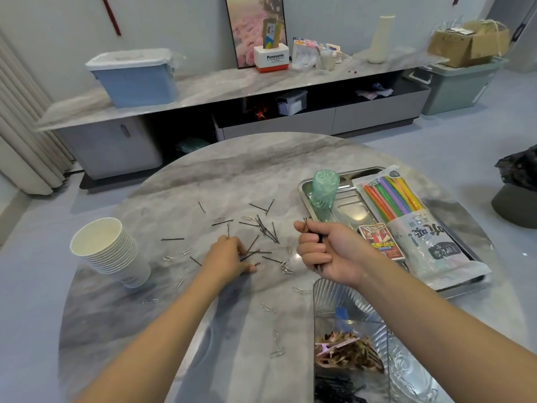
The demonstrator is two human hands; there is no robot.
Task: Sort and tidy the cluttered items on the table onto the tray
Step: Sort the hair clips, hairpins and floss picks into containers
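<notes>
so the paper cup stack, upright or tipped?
Tipped. The paper cup stack lies on its side on the table, the open mouth facing up-left, bases toward the lower right.

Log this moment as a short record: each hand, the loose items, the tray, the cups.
left hand: down on the table, fingers at the scattered bobby pins
right hand: raised, gripping a bundle of bobby pins
paper clips: strewn on the table among the pins
tray: metal, on the right; holds a green cup and a pack of coloured straws
paper cups: white stack lying tilted, on the left
</notes>
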